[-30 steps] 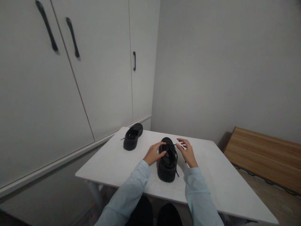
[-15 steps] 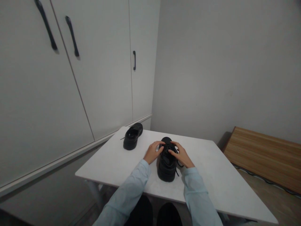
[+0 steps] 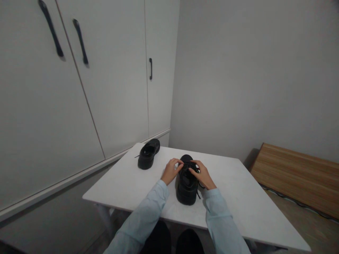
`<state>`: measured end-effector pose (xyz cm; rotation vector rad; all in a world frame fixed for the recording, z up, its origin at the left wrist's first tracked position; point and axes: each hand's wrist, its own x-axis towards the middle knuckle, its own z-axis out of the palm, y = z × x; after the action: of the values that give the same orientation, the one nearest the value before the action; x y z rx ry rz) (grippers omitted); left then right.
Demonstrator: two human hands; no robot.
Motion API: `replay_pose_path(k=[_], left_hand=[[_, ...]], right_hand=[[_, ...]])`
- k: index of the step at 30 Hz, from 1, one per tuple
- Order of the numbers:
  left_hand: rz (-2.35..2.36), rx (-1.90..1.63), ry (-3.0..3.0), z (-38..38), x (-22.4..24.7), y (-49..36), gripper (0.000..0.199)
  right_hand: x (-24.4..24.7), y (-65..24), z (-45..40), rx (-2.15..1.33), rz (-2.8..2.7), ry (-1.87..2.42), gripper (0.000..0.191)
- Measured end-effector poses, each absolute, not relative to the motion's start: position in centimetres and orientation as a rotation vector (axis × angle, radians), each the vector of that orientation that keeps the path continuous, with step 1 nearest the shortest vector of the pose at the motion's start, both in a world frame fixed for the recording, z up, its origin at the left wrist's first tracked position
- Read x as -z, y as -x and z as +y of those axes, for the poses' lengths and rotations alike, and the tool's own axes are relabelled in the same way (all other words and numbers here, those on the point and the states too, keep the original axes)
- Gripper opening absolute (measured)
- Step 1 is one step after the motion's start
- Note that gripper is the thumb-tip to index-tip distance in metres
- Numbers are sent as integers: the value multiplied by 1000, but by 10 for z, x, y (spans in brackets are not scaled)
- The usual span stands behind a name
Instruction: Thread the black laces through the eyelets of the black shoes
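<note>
A black lace-up shoe [image 3: 186,192] stands upright on the white table, its heel toward me and its toe pointing away. At the left edge of its lacing, the thumb and fingertips of my left hand [image 3: 171,171] are closed together in a pinch on the shoelace. My right hand [image 3: 203,175] grips the shoe's right side near the tongue, with thumb and index finger a little apart. Loose lace ends [image 3: 198,194] hang down to the right of the shoe. The fingers partly cover the lacing.
A second black shoe [image 3: 148,154] stands at the back left of the white table [image 3: 119,185]. White cabinets [image 3: 116,88] with dark handles line the left side, and a grey wall [image 3: 251,77] rises behind. A wooden board [image 3: 296,173] lies to the right.
The thumb and fingers of my left hand have come together at the lacing. My right hand has shifted slightly at the shoe. The second shoe stays put.
</note>
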<state>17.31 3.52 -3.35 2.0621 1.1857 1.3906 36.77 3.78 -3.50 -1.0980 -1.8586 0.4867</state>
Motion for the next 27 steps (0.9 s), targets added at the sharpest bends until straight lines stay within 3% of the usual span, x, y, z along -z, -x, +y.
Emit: replay_pose_path(k=[27], left_hand=[[1161, -1424, -1881, 38, 36, -176, 13]], right_hand=[[28, -360, 30, -474, -1906, 1112, 34]])
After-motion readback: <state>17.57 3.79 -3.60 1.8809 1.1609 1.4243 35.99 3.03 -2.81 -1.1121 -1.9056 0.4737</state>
